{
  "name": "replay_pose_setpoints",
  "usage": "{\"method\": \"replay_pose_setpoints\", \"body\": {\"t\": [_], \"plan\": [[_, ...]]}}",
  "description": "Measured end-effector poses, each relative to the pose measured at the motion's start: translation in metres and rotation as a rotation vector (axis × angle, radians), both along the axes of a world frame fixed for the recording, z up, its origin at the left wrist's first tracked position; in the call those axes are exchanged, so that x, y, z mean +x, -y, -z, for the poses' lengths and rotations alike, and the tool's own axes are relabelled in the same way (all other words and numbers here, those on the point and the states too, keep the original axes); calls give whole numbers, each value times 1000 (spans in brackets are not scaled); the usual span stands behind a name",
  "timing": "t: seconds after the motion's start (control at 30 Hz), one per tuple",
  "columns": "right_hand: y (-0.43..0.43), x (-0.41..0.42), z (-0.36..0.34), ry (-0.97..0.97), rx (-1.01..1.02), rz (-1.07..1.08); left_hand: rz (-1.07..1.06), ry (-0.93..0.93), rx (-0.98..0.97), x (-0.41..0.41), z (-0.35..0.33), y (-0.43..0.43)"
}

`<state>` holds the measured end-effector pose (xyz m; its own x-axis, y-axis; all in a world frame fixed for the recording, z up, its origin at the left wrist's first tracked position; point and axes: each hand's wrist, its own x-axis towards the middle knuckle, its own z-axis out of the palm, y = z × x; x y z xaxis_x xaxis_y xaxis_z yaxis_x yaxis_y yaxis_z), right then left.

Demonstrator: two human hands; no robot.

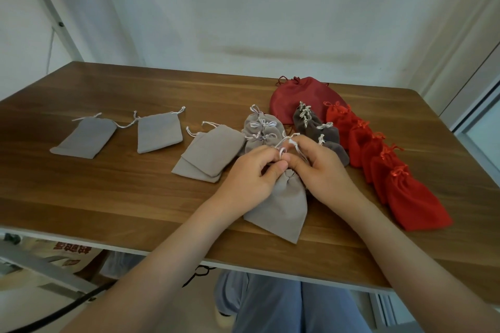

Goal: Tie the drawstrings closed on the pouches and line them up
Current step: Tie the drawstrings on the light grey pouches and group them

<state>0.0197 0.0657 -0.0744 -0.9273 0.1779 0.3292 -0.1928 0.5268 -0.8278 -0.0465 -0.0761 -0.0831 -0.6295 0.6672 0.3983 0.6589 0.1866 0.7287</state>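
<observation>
Grey velvety pouch point(278, 205), flat, neck gathered: near front edge of wood-grain worktop point(108, 197). Its white cord drawstring point(293, 143) pinched by left hand point(251, 176) and right hand point(322, 170). Red pouches point(411, 197) overlapping, rightward.

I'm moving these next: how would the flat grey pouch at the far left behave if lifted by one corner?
Probably floppy: the far-left pouch lies flat and thin like soft cloth, so it should droop. It looks empty, so likely very light. Its loose drawstring trails toward the neighbouring pouch and might snag.
</observation>
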Motion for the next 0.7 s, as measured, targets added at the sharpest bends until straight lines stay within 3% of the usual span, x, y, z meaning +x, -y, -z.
{"method": "replay_pose_setpoints", "body": {"t": [0.27, 0.43, 0.7], "plan": [[-1, 3, 0, 9, -88, 15, 90, 162, -41, 3, -5, 0], [2, 3, -4, -60, -88, -145, 78, 121, -71, 2, -2, -2], [1, 6, -9, -22, -134, -174, 114, -36, -136, -4, 4, -4]]}}
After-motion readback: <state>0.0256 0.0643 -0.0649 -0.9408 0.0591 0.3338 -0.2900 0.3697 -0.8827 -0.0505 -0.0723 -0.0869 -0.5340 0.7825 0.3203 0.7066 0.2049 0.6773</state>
